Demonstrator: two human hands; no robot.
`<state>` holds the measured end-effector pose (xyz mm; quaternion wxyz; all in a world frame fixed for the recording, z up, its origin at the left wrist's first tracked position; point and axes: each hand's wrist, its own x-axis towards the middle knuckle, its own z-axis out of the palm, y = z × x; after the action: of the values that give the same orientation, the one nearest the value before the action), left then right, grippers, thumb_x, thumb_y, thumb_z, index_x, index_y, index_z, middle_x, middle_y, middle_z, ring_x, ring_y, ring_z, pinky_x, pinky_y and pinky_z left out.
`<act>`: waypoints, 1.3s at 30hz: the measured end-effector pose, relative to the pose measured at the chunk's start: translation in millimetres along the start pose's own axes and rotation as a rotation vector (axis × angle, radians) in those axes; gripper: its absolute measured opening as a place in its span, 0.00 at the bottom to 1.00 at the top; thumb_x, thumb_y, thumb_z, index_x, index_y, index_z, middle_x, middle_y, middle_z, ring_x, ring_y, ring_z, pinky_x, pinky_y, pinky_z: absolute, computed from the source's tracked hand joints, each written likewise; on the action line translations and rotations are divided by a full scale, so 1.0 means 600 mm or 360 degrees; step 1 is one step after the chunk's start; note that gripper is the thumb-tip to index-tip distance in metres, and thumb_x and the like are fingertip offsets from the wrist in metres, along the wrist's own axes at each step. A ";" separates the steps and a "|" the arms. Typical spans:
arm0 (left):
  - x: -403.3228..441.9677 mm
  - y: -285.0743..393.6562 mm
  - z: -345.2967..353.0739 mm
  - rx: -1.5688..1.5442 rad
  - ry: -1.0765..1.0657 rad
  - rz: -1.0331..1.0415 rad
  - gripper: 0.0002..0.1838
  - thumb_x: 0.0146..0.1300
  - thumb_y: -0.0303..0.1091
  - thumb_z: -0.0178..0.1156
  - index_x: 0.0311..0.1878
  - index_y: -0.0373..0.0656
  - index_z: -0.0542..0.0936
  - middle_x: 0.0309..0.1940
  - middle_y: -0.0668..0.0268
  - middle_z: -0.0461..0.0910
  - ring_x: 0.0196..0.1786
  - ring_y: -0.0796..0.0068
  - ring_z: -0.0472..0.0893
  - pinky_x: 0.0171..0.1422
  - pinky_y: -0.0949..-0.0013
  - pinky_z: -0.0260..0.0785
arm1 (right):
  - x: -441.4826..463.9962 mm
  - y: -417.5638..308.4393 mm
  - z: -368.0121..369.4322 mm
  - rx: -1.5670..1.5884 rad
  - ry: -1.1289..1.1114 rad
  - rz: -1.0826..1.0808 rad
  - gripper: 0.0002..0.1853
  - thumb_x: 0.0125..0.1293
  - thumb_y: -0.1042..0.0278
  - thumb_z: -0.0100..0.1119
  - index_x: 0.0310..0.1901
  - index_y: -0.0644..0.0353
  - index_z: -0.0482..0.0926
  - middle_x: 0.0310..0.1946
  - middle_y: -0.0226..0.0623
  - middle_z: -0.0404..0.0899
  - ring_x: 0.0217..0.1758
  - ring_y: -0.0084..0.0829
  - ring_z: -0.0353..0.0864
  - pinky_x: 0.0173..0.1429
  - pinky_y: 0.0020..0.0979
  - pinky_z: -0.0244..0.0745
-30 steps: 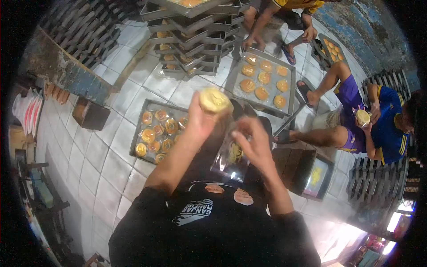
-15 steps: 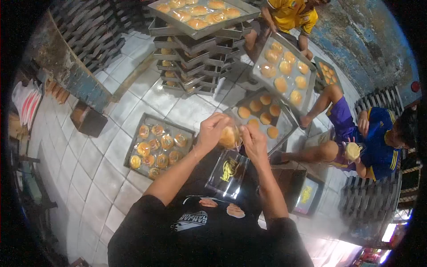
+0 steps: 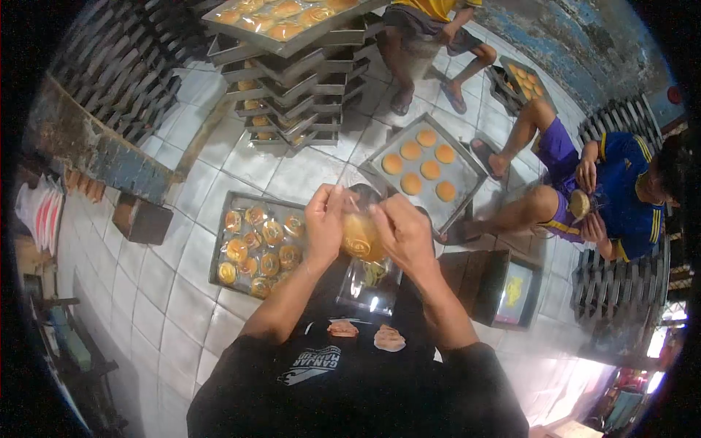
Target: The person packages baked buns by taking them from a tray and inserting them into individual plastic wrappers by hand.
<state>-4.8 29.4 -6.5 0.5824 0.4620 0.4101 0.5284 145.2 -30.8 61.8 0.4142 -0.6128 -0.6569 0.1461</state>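
Between my two hands hangs a round golden bun (image 3: pixel 361 236) inside a clear plastic bag. The fingers of my left hand (image 3: pixel 323 225) are pinched on the bag's upper left edge. On the other side, my right hand (image 3: pixel 404 232) pinches the bag's upper right edge. Just below the bun, near my lap, lies a stack of clear printed bags (image 3: pixel 371 281). A metal tray (image 3: pixel 217 252) of bagged buns rests on the floor to the left. Beyond my hands, another tray (image 3: pixel 458 150) holds several unwrapped buns.
A tall stack of metal trays (image 3: pixel 292 91) stands ahead, bagged buns on top. A person in blue (image 3: pixel 621 186) sits at the right holding a bun, beside a box (image 3: pixel 475 281). Another person (image 3: pixel 431 36) sits at the top. A small box (image 3: pixel 142 220) stands left.
One second ago my left hand held the bun up and my right hand was apart; now both grip the bag around it. The tray lifted by the person in yellow is gone from their hands.
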 end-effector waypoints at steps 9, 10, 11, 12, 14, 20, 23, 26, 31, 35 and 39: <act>-0.018 -0.009 -0.058 0.0360 0.0062 0.0244 0.14 0.77 0.34 0.60 0.38 0.32 0.81 0.50 0.62 0.79 0.43 0.74 0.79 0.46 0.71 0.72 | -0.053 0.102 -0.002 0.1003 -0.0253 0.0952 0.14 0.79 0.61 0.58 0.32 0.55 0.77 0.20 0.20 0.70 0.20 0.12 0.63 0.24 0.21 0.56; -0.031 -0.060 -0.081 0.0365 0.0058 0.0239 0.14 0.77 0.34 0.60 0.38 0.32 0.81 0.50 0.62 0.79 0.43 0.74 0.79 0.46 0.71 0.72 | -0.080 0.111 0.014 0.1007 -0.0250 0.0959 0.14 0.79 0.61 0.58 0.32 0.55 0.77 0.20 0.20 0.70 0.20 0.12 0.63 0.24 0.21 0.56; -0.048 -0.111 -0.109 0.0381 0.0017 -0.0035 0.13 0.76 0.33 0.60 0.38 0.32 0.82 0.52 0.61 0.79 0.43 0.75 0.79 0.46 0.71 0.72 | -0.108 0.113 0.031 0.1085 -0.0308 0.1108 0.14 0.79 0.62 0.59 0.32 0.55 0.76 0.20 0.19 0.71 0.19 0.13 0.64 0.24 0.21 0.58; -0.059 -0.136 -0.125 0.0396 -0.0018 -0.0310 0.12 0.75 0.33 0.61 0.38 0.33 0.83 0.55 0.61 0.80 0.42 0.76 0.78 0.45 0.72 0.71 | -0.131 0.115 0.045 0.1164 -0.0370 0.1256 0.14 0.78 0.62 0.60 0.32 0.56 0.76 0.19 0.19 0.71 0.19 0.13 0.66 0.24 0.21 0.59; -0.062 -0.108 -0.118 0.0172 0.0039 -0.0471 0.11 0.74 0.31 0.61 0.36 0.35 0.83 0.53 0.60 0.82 0.45 0.77 0.79 0.48 0.73 0.72 | -0.172 0.125 0.066 0.1153 -0.0271 0.1258 0.10 0.77 0.62 0.62 0.38 0.58 0.78 0.24 0.23 0.76 0.25 0.15 0.72 0.27 0.23 0.66; -0.040 -0.039 -0.037 0.0199 -0.0577 0.0046 0.10 0.74 0.27 0.61 0.52 0.32 0.84 0.52 0.59 0.85 0.56 0.74 0.81 0.62 0.69 0.73 | -0.152 0.075 0.019 0.1542 0.0040 0.1289 0.35 0.70 0.61 0.70 0.72 0.65 0.66 0.56 0.45 0.82 0.56 0.31 0.83 0.58 0.32 0.81; -0.035 -0.050 0.009 0.0266 -0.0332 0.0023 0.18 0.72 0.28 0.63 0.62 0.32 0.79 0.63 0.54 0.81 0.65 0.67 0.79 0.70 0.63 0.70 | -0.129 0.135 -0.015 0.0779 0.0249 0.0905 0.33 0.69 0.61 0.71 0.70 0.66 0.69 0.58 0.46 0.83 0.58 0.36 0.83 0.64 0.37 0.78; -0.045 -0.033 -0.003 0.0889 -0.0579 0.0244 0.28 0.70 0.30 0.65 0.72 0.36 0.72 0.71 0.54 0.73 0.72 0.62 0.73 0.76 0.58 0.64 | -0.138 0.276 -0.050 0.0156 0.0436 0.0815 0.34 0.67 0.62 0.71 0.69 0.68 0.69 0.59 0.57 0.81 0.63 0.50 0.82 0.67 0.42 0.75; -0.101 -0.016 -0.037 0.1636 -0.0887 0.0701 0.29 0.64 0.31 0.69 0.69 0.41 0.77 0.75 0.49 0.69 0.79 0.46 0.66 0.81 0.50 0.60 | -0.239 0.339 -0.060 -0.0265 0.0323 0.0959 0.35 0.65 0.56 0.73 0.69 0.63 0.72 0.66 0.58 0.73 0.70 0.55 0.73 0.74 0.48 0.68; -0.111 -0.018 -0.036 0.1876 -0.1024 0.1009 0.16 0.61 0.30 0.69 0.53 0.45 0.90 0.73 0.50 0.72 0.79 0.36 0.63 0.80 0.44 0.61 | -0.216 0.160 -0.076 0.0113 -0.0204 0.0561 0.35 0.61 0.52 0.75 0.67 0.59 0.74 0.69 0.53 0.71 0.73 0.57 0.68 0.76 0.49 0.65; -0.130 0.012 -0.046 0.1808 -0.1350 0.1324 0.19 0.62 0.31 0.71 0.57 0.49 0.88 0.76 0.54 0.70 0.75 0.43 0.71 0.75 0.48 0.71 | -0.200 0.076 -0.099 -0.0151 -0.0409 0.0114 0.20 0.63 0.63 0.73 0.55 0.59 0.82 0.54 0.43 0.78 0.65 0.49 0.75 0.66 0.46 0.71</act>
<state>-41.3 -45.4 -6.9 0.1220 0.9611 0.1553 0.1934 207.8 -151.4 22.6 0.2917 -0.6311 -0.6884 0.2067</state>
